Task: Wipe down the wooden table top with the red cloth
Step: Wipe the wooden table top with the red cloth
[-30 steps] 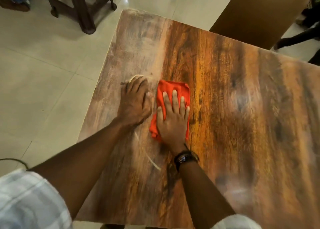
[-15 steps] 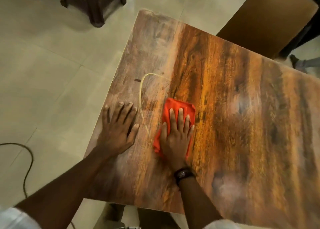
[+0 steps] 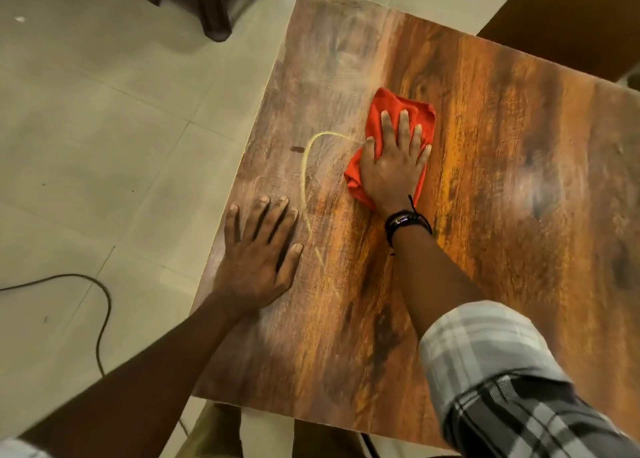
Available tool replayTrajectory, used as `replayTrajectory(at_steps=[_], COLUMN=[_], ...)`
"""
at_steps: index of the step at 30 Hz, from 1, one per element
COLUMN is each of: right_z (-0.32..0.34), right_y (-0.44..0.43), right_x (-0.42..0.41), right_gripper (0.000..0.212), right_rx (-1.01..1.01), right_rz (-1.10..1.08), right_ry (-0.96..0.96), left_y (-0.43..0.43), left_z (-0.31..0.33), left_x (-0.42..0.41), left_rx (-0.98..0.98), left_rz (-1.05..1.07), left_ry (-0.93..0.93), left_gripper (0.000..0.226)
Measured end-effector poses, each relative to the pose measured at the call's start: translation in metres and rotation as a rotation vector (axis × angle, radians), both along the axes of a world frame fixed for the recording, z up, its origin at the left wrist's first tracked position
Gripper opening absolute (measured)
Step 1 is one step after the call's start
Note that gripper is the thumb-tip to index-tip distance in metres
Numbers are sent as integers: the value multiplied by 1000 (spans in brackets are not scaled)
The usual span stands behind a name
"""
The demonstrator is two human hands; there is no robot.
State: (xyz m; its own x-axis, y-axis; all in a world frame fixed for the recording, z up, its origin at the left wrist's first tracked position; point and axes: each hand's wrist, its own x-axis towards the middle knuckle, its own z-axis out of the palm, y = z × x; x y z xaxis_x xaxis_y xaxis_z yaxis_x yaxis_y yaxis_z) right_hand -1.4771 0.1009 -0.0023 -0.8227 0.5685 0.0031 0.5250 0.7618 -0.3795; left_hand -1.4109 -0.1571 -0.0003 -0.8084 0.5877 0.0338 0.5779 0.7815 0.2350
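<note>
The wooden table top (image 3: 502,215) fills the right half of the view, dark brown with orange grain. A crumpled red cloth (image 3: 405,106) lies on it toward the far left part. My right hand (image 3: 394,166) presses flat on the cloth with straight, spread fingers; a black band is on that wrist. My left hand (image 3: 259,249) rests flat on the bare wood near the table's left edge, fingers spread, holding nothing. A pale curved streak (image 3: 306,166) marks the wood between the two hands.
Pale tiled floor (image 3: 104,146) lies left of the table. Dark wooden furniture legs (image 3: 207,4) stand at the far left. A black cable (image 3: 100,305) loops on the floor. A brown board or chair back (image 3: 571,17) sits beyond the table's far right edge.
My right hand has pushed the red cloth farther away across the table. My left hand stays flat near the left edge, where it moved from the streak a second ago.
</note>
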Motion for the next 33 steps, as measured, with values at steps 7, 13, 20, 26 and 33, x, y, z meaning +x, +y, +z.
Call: replayTrajectory(at_steps=[7,13,20,26,33], right_z=[1,16,14,7,0], right_y=[-69,-172,-183,-132,-70], right_x=[103,291,309,195,68], right_gripper=[60,58,57,58,58], right_rx=[55,7,17,40,27], right_rz=[7,26,29,35,-19], right_ry=[67,24,-77,4,4], left_y=[-2,-3,-3,-2,-3], left_z=[7,9,7,2,-1], left_x=[4,7,3,5,3], left_rx=[16,32,23,40,50], left_rz=[6,-10,-18,-5,7], left_ry=[-57,-68,-61,-19,-34], left_gripper=[59,61,62,59,59])
